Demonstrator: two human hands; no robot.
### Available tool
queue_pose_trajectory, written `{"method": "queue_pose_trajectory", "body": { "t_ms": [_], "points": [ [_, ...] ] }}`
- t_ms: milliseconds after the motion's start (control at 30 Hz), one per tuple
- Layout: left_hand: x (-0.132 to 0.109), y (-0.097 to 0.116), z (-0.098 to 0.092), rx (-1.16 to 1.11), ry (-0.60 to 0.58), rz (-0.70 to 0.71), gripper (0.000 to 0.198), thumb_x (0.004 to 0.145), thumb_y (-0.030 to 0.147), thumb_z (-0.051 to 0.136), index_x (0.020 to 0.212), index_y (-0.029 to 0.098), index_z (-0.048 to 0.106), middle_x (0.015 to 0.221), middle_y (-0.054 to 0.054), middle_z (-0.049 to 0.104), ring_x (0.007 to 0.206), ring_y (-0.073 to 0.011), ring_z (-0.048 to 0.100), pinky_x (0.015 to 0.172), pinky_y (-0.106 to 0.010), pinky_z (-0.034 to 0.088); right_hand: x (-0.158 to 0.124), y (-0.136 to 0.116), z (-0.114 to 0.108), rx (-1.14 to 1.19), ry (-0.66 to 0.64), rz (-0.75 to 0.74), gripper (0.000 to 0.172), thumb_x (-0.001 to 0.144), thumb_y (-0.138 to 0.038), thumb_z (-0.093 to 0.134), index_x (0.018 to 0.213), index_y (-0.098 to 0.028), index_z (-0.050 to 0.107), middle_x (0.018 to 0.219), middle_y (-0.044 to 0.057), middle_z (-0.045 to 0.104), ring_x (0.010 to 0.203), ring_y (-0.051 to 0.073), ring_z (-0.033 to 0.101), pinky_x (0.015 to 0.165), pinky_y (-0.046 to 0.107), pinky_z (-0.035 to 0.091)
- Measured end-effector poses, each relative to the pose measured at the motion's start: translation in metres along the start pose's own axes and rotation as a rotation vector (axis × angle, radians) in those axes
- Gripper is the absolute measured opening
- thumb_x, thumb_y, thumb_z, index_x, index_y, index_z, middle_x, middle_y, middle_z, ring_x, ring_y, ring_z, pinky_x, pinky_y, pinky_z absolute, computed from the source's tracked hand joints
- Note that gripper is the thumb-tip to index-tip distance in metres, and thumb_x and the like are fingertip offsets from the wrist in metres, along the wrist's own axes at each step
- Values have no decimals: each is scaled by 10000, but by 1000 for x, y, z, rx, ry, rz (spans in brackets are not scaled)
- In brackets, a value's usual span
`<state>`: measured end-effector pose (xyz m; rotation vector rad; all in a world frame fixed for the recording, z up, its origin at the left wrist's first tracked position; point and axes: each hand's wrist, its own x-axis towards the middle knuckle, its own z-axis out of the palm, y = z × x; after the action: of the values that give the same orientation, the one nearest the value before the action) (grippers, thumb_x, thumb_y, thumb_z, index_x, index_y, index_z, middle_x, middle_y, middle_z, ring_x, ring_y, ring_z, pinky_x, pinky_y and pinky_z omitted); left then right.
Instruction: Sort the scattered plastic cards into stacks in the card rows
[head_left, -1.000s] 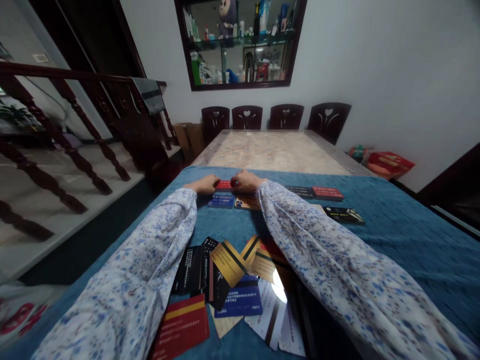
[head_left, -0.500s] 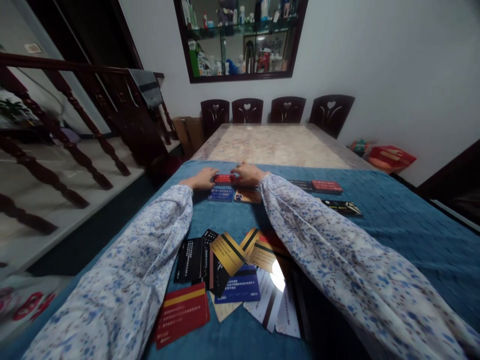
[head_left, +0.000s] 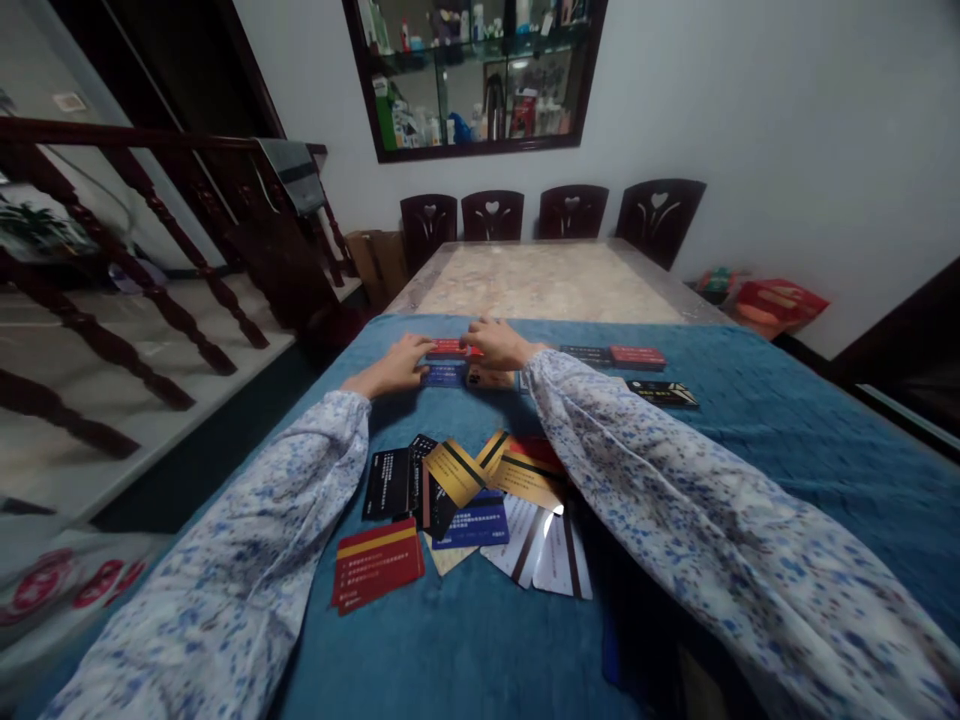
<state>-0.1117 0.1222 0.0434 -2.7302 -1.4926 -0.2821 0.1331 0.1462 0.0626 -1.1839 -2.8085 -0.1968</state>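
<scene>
My left hand (head_left: 399, 366) is at the left ends of a red card stack (head_left: 448, 348) and a blue card stack (head_left: 444, 376). Its thumb and fingers are apart, the thumb beside the blue cards. Over the right end of the red stack lies my right hand (head_left: 496, 343), its fingers bent but spread; part of the row beneath it is hidden. An orange-tan card stack (head_left: 491, 379) sits just under that hand, right of the blue cards. Closer to me, a loose pile holds gold cards (head_left: 456, 472), black cards (head_left: 388, 482), white cards (head_left: 564, 555) and red cards (head_left: 379, 562).
Further right lie a dark card stack (head_left: 585, 355), another red stack (head_left: 637, 357) and a black one (head_left: 662, 393). A blue cloth (head_left: 750, 450) covers the near table; its marble top (head_left: 540, 280) shows beyond. Chairs (head_left: 574, 212) stand at the far end.
My left hand has drawn back a little from the red stack toward the blue cards. The right hand stays over the row. The view has shifted slightly.
</scene>
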Motion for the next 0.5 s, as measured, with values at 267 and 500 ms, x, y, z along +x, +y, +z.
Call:
{"method": "queue_pose_trajectory", "body": {
  "t_ms": [267, 500],
  "points": [
    [-39, 25, -1, -9, 40, 0, 439, 882, 178, 557, 1311, 183, 649, 1440, -145, 554, 1341, -334, 477, 1117, -542, 439, -31, -20, -7, 21, 12, -25, 301, 961, -308, 601, 1228, -223, 710, 1283, 139, 661, 1202, 315, 481, 907, 398, 372],
    [-67, 49, -2, 2, 45, -7, 392, 900, 209, 558, 1274, 198, 676, 1405, -146, 578, 1317, -334, 475, 1060, -558, 458, -58, -36, -11, 48, -10, -56, 273, 976, -299, 574, 1187, -231, 732, 1284, 125, 675, 1210, 314, 472, 916, 417, 359]
  ]
}}
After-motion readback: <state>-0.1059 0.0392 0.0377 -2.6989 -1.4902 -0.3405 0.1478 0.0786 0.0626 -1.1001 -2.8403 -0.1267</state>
